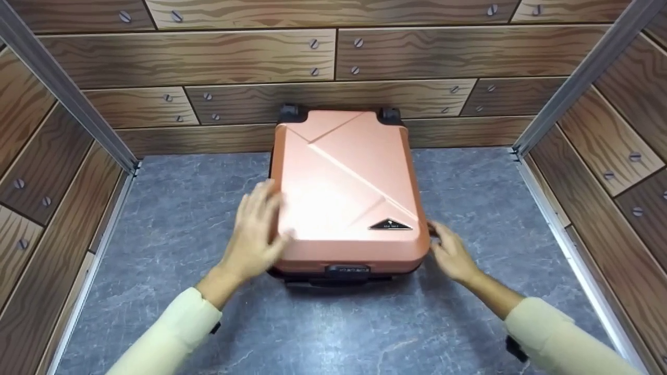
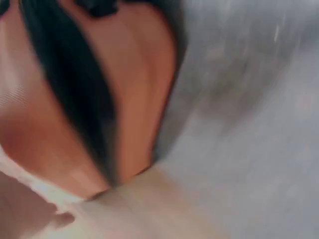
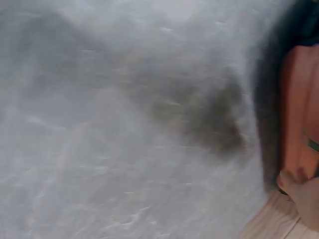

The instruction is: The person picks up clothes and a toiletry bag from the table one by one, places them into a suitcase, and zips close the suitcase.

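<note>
A rose-gold hard-shell suitcase lies flat on the floor, its wheels toward the back wall. Near its front right corner sits a black triangular badge, and a black lock shows on the front side. My left hand, blurred, is at the suitcase's left edge with fingers extended and thumb over the front left corner. At the right side, close to the front corner, my right hand has its fingertips against the shell. The left wrist view shows the suitcase's side with a dark band, blurred.
Grey marbled floor surrounds the suitcase. Wood-print panels stand at the back and on both sides, with metal posts at the corners and a metal strip along the right floor edge.
</note>
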{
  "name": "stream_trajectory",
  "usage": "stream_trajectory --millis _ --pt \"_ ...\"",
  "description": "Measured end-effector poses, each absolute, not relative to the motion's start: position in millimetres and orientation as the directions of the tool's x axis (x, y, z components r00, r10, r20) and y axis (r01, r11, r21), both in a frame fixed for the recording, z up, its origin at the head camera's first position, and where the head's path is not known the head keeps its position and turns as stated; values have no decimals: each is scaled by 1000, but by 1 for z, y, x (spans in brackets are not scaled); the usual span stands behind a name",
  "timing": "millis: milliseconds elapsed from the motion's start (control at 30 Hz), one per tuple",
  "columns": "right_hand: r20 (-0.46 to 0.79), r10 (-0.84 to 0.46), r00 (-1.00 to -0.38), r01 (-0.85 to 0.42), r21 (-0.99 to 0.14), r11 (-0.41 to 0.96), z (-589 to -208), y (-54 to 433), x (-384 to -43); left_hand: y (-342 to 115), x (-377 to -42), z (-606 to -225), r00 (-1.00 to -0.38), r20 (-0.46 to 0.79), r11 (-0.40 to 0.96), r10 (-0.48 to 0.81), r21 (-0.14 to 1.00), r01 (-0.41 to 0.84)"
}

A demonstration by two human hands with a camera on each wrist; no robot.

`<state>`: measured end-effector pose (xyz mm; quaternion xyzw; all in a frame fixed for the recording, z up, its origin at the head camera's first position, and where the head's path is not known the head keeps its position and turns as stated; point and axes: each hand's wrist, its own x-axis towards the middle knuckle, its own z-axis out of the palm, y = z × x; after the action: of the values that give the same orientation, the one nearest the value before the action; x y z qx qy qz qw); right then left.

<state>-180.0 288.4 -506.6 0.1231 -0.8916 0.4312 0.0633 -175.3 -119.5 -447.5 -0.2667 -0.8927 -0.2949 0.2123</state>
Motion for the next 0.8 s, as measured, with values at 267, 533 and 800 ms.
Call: stream_trajectory --millis 267,533,800 --pt "163 -318 -934 -350 -599 720 -514 293 -174 -58 -146 -450 -366 390 508 845 -367 779" --pt "320 -418 -850 -511 -311 801 -520 296 -174 -34 -160 -460 -296 462 519 836 -492 699" --pt "550 -576 -605 -680 20 733 -524 304 -182 -42 -166 -452 -255 489 517 834 -533 670"
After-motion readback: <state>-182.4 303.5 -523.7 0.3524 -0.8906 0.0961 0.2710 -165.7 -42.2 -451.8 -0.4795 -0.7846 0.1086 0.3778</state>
